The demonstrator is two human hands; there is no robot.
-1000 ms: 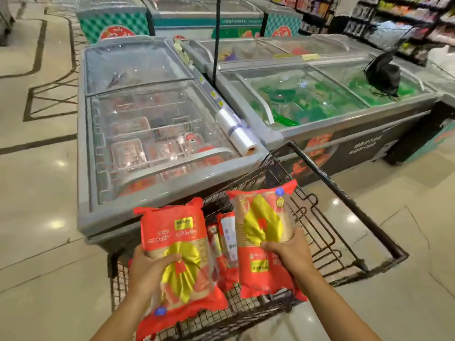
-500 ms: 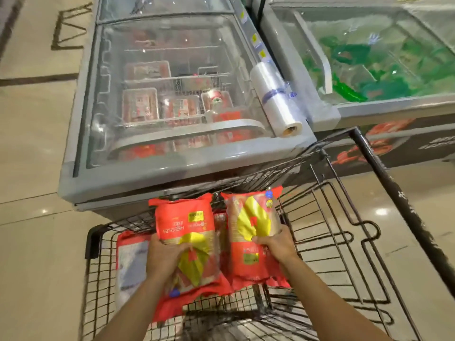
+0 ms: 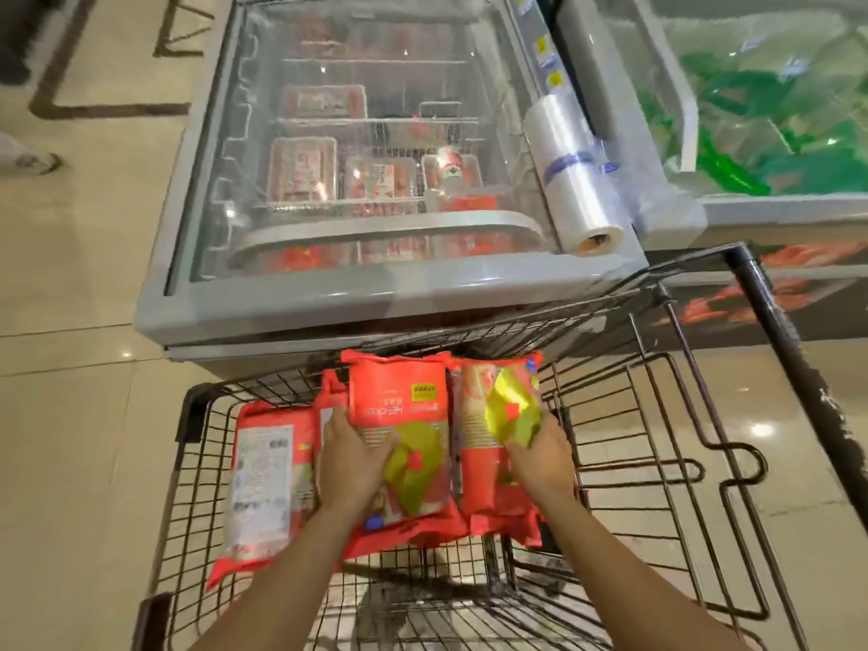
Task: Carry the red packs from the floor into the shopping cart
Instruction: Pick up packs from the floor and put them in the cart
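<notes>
Both my hands are down inside the black wire shopping cart (image 3: 667,415). My left hand (image 3: 352,462) grips a red pack (image 3: 404,406) with a yellow-green picture, thumb over its front. My right hand (image 3: 540,453) holds a second red pack (image 3: 488,415) by its right edge. The two packs lie side by side low in the cart basket. A third red pack (image 3: 267,481) lies back-side up at the cart's left, its white label showing. Another red pack edge (image 3: 331,397) peeks out behind my left hand.
A grey chest freezer (image 3: 385,293) with a glass lid stands right against the cart's front. A roll of clear plastic bags (image 3: 570,180) lies on its right rim. A second freezer (image 3: 775,213) with green goods is at the right. Someone's shoe (image 3: 28,155) is on the tiled floor, far left.
Both hands have lowered the two red packs from above the cart rim down into the basket. The view has tilted downward and closer to the cart.
</notes>
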